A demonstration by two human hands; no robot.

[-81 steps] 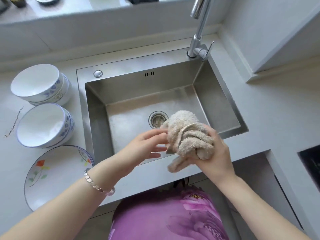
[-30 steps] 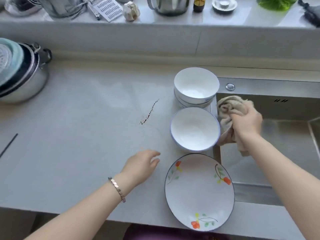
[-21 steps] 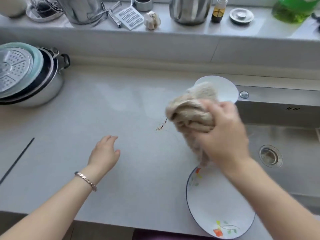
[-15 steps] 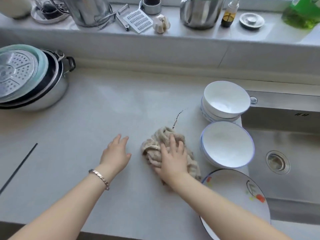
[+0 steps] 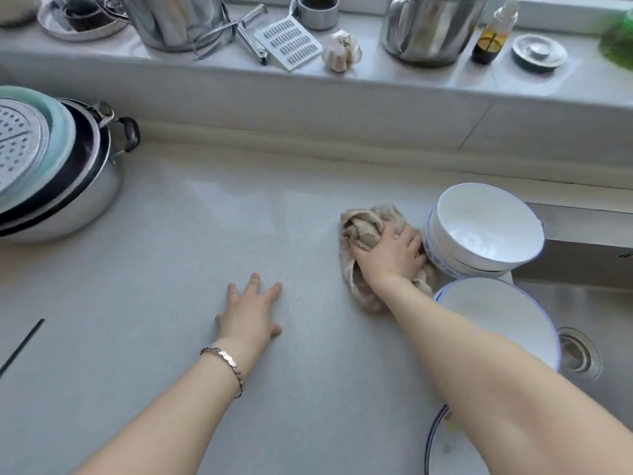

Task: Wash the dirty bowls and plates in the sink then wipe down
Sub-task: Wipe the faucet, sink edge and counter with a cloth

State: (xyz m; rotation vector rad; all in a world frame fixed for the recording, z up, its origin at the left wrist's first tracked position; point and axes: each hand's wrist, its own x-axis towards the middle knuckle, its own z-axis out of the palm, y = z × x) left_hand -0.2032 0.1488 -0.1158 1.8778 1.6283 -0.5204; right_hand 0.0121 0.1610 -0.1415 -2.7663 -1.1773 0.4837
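Note:
My right hand (image 5: 390, 258) presses flat on a crumpled beige cloth (image 5: 364, 229) on the grey counter (image 5: 205, 234), just left of two stacked white bowls (image 5: 486, 228). My left hand (image 5: 251, 310) rests open on the counter, fingers spread, a bracelet on its wrist. Nearer to me sits another white bowl with a blue rim (image 5: 496, 317), partly behind my right forearm. Only the edge of the flowered plate (image 5: 436, 443) shows under that arm. The steel sink (image 5: 582, 241) with its drain (image 5: 579, 353) lies at the right.
A steel pot with nested lids (image 5: 68, 186) stands at the left of the counter. The raised ledge behind holds metal pots (image 5: 428, 29), a grater (image 5: 287, 42), garlic (image 5: 340, 51) and a small bottle (image 5: 493, 36). A dark line (image 5: 20, 347) marks the counter's left.
My right hand carried the cloth from the sink to the counter and has slid it away from me, up beside the stacked bowls. The brown streak no longer shows. My left hand stayed down.

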